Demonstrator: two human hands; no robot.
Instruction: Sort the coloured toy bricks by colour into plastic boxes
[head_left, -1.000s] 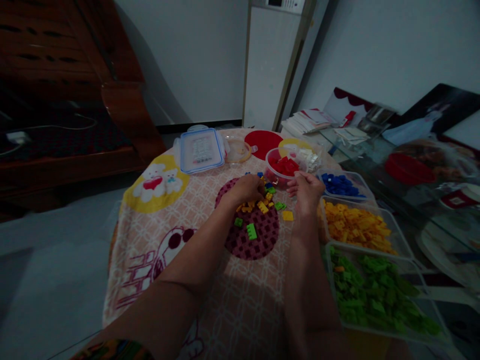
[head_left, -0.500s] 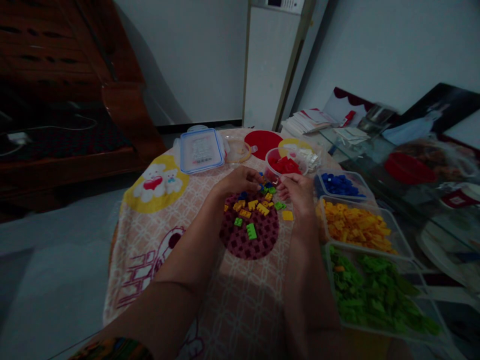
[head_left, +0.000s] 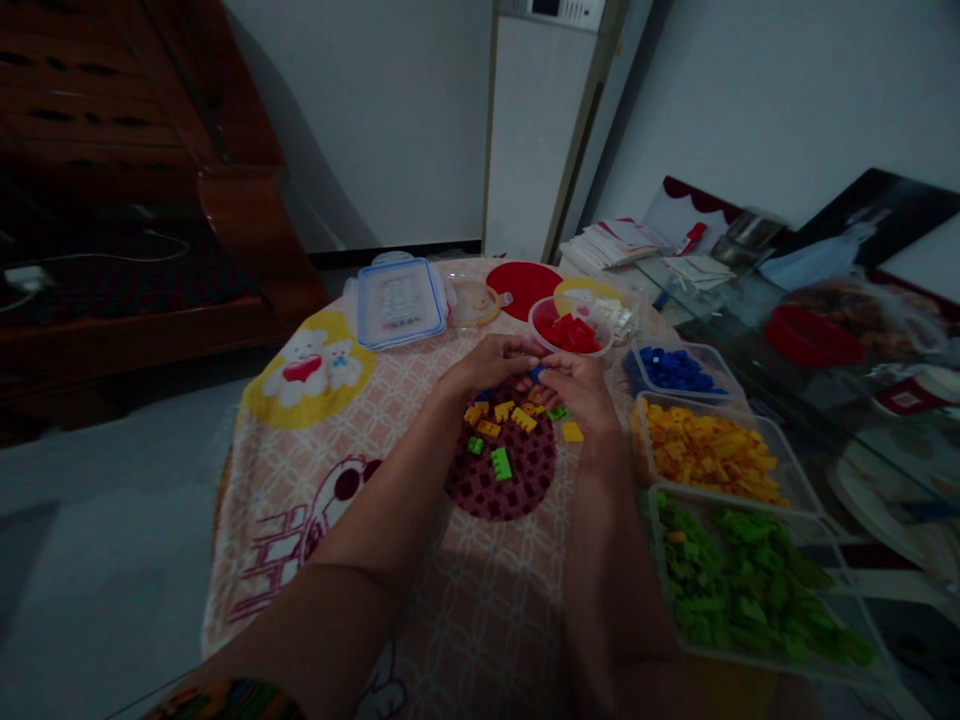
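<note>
My left hand (head_left: 487, 362) and my right hand (head_left: 574, 385) meet fingertip to fingertip above a small heap of loose bricks (head_left: 504, 420) on the patterned tablecloth (head_left: 337, 470). Between the fingers of both hands sits a small blue brick (head_left: 537, 372), pinched from either side. The heap below holds yellow, green and a few blue pieces, with a lone green brick (head_left: 501, 463) nearest me and a yellow one (head_left: 572, 432) to the right.
Along the right stand clear tubs of blue bricks (head_left: 675, 368), yellow bricks (head_left: 709, 455) and green bricks (head_left: 750, 580). A round tub of red bricks (head_left: 570, 330) sits behind the hands. A blue-rimmed lid (head_left: 397, 300) and a red lid (head_left: 523, 280) lie at the far side.
My left hand rose off the heap and my right hand moved left. The two hands came together on the blue brick.
</note>
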